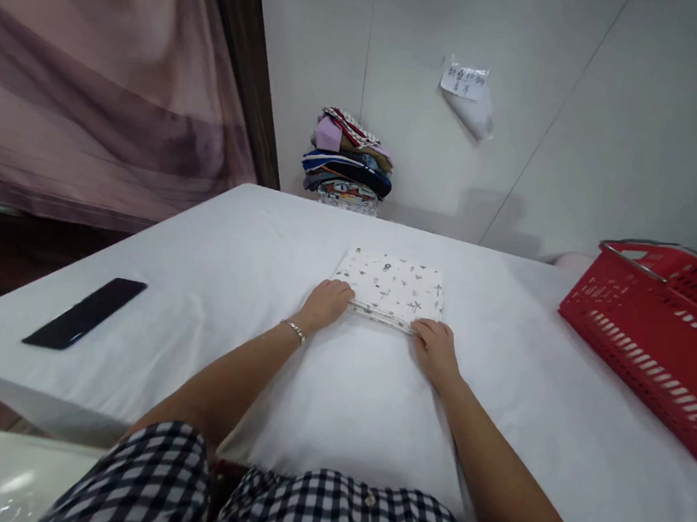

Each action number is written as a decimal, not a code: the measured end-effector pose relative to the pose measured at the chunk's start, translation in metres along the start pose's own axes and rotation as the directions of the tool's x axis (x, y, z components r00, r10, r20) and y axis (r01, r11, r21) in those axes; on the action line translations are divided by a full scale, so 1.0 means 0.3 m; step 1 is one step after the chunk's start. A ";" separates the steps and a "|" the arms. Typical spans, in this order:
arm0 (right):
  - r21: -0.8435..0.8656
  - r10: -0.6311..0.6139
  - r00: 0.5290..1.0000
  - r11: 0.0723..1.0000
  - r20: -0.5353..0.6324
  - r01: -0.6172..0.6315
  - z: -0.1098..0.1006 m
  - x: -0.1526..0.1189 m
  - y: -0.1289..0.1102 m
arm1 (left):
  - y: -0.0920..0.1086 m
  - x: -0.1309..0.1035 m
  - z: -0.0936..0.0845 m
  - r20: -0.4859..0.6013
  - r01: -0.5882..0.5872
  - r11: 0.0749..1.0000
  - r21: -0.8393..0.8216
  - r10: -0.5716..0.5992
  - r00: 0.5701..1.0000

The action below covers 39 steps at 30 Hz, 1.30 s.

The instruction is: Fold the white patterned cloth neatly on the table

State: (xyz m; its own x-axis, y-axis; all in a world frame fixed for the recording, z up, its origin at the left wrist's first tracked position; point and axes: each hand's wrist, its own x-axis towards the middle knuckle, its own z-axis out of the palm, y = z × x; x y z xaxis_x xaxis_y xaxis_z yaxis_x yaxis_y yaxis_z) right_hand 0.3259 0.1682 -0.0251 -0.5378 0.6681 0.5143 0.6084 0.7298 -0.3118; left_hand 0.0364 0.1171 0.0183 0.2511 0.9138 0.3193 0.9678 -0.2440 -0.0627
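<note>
A folded white cloth (392, 284) printed with small dark figures lies flat on the white-covered table (210, 276), forming a rectangle with layered edges along its near side. My left hand (328, 301) grips its near left corner, fingers pressed together on the edge, a bracelet at the wrist. At the near right corner my right hand (436, 348) is closed on the same cloth, its fingertips on the edge.
A black flat object (87, 313) rests on the table at the left. A red basket (668, 340) stands at the right. Behind the table's far edge is a stack of folded clothes (349, 162). A white stool (2, 463) is at lower left.
</note>
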 end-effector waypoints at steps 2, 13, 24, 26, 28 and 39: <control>-0.006 0.003 1.000 1.000 0.001 -0.003 -0.001 0.001 0.000 | 0.004 -0.012 0.008 -0.026 0.008 1.000 0.012 -0.008 1.000; -0.017 0.007 1.000 1.000 0.008 -0.007 -0.005 0.001 -0.010 | -0.006 -0.032 0.041 -0.052 -0.024 1.000 0.000 0.024 0.998; -0.039 0.027 1.000 0.999 0.016 -0.026 -0.009 0.006 -0.022 | 0.011 -0.026 0.032 -0.076 -0.059 0.992 -0.115 0.050 0.996; -0.044 0.025 0.999 0.999 0.019 -0.025 -0.009 0.005 -0.023 | 0.008 -0.020 0.038 -0.070 -0.026 0.991 -0.130 0.017 0.997; -0.053 0.029 0.999 0.998 0.025 -0.028 -0.011 0.004 -0.026 | 0.004 -0.016 0.043 -0.078 -0.012 0.988 -0.152 0.000 0.997; -0.121 -0.022 0.995 0.992 0.096 0.034 -0.040 0.068 -0.084 | 0.032 0.002 0.035 -0.119 -0.107 0.973 -0.204 0.084 0.989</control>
State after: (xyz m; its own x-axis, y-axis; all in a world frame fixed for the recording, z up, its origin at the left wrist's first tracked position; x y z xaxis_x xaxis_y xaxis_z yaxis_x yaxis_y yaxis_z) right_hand 0.3064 0.1616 0.0028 -0.6047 0.6626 0.4419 0.6561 0.7290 -0.1953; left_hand 0.0462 0.1186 0.0080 0.3270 0.8452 0.4227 0.9108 -0.4011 0.0976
